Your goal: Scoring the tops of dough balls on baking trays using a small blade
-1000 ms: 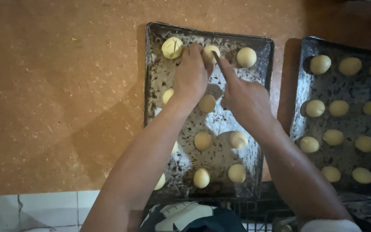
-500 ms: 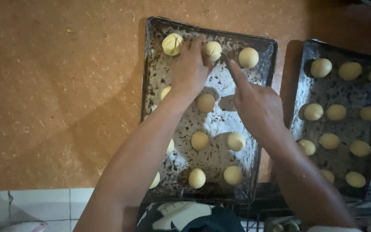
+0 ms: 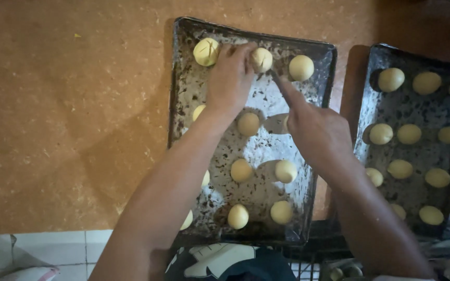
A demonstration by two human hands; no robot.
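Observation:
A worn dark baking tray (image 3: 183,93) lies on a brown counter and carries several pale round dough balls. My left hand (image 3: 229,78) reaches to the tray's far edge, its fingers closed around the middle top dough ball (image 3: 262,59). My right hand (image 3: 313,130) is just right of it, with a finger or thin tool pointing at that ball; whether it grips anything is unclear. A scored dough ball (image 3: 206,51) sits at the top left and a smooth one (image 3: 301,67) at the top right.
A second dark tray (image 3: 360,114) with several dough balls lies to the right, close beside the first. The brown counter (image 3: 69,114) stretches left. White tiles (image 3: 53,250) and a dark patterned cloth (image 3: 225,263) lie at the near edge.
My right hand has drawn back slightly from the top middle ball. My left hand has stayed on that ball, and the view has shifted a little.

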